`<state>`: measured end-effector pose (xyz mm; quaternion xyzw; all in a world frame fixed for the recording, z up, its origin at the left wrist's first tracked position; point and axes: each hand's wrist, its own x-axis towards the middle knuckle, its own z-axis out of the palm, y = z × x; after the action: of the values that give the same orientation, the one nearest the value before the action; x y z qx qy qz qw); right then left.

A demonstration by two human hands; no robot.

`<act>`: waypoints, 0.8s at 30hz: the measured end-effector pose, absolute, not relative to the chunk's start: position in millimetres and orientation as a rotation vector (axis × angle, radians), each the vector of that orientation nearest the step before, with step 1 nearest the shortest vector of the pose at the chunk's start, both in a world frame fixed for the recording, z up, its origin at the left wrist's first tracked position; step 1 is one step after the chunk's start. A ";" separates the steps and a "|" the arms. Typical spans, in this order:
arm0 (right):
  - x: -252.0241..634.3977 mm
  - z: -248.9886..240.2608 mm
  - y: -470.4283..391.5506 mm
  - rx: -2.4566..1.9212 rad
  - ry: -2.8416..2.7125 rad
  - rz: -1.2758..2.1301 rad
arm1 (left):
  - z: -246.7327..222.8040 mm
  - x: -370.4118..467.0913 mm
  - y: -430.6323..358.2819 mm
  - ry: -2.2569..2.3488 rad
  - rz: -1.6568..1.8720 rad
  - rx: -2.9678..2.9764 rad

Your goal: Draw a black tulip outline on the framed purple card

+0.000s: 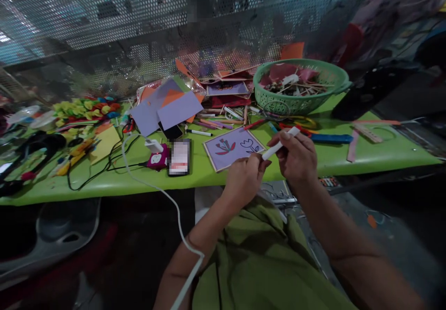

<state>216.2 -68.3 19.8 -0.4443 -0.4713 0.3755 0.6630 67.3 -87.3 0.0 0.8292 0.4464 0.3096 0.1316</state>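
Observation:
Both my hands are raised over the near edge of the green table, pinching one white marker (281, 144) that slants up to the right. Its lower left end is between the fingers of my left hand (244, 176). My right hand (298, 156) grips it near the upper end, thumb on top. Just behind my left hand lies a purple card (223, 159) with a light border. On the card are a coloured red and green tulip (226, 146) and a black outline of another flower (248, 145). My left hand overlaps the card's near edge.
A green basket (292, 103) of scraps stands at the back right. A phone (179, 158), a purple power block (158, 158) and a white cable (167, 196) lie to the left. Behind are purple sheets (179, 110) and several pens; blue-handled scissors (331, 138) lie right.

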 end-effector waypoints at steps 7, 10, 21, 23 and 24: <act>291.5 34.1 -58.4 -0.810 -0.796 0.469 | -35.2 30.4 -113.1 1.606 0.689 2.170; 289.4 15.7 -55.2 -1.009 -1.052 0.752 | -32.3 13.3 -101.4 1.672 0.798 2.081; 265.3 -74.3 -45.1 -1.443 -1.750 0.337 | -10.4 9.1 -60.6 2.289 0.475 1.885; 261.2 -80.0 -59.3 -1.446 -1.797 0.259 | -13.1 12.1 -65.6 2.342 0.396 1.939; 259.3 -83.4 -68.3 -1.437 -1.814 0.211 | -15.0 12.6 -69.6 2.362 0.385 1.953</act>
<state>259.3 -68.3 -83.4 -0.5674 -0.7163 0.0835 0.3975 12.6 -69.6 -15.0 0.6321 0.7644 0.1246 0.0265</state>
